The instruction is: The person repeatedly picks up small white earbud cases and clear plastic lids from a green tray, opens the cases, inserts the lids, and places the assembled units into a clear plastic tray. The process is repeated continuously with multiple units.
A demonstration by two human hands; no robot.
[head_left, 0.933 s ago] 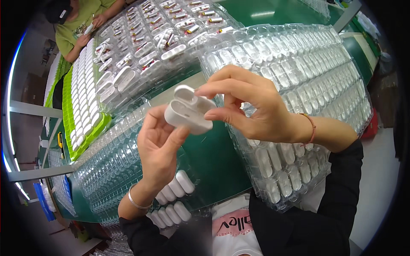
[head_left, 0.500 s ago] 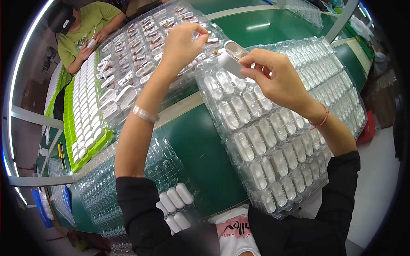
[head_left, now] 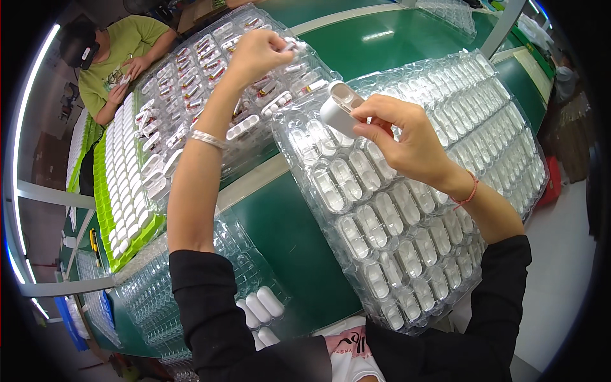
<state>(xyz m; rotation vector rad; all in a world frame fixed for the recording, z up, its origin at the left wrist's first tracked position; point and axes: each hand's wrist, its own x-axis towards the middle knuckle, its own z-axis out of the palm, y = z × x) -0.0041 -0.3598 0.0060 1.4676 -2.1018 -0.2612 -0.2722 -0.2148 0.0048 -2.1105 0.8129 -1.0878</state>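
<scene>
Pinched between thumb and fingers of the right hand (head_left: 407, 137): a small white case (head_left: 337, 116), above the far left corner of a clear tray (head_left: 304, 167) of white shells. Grip closed on the right end only, apparently to leave the hollowed top tilted upward and unobstructed. Over another clear tray (head_left: 267, 129) of mixed small parts, the left hand (head_left: 254, 58), thumb and fingers nearly together near something whitish; cannot tell whether held. Sorted into separate cells, presumably against rubbing and mixing: shells and parts alike. Close to the body, on the green table (head_left: 289, 239), rounded white capsules (head_left: 270, 301), likely for easy reach.
</scene>
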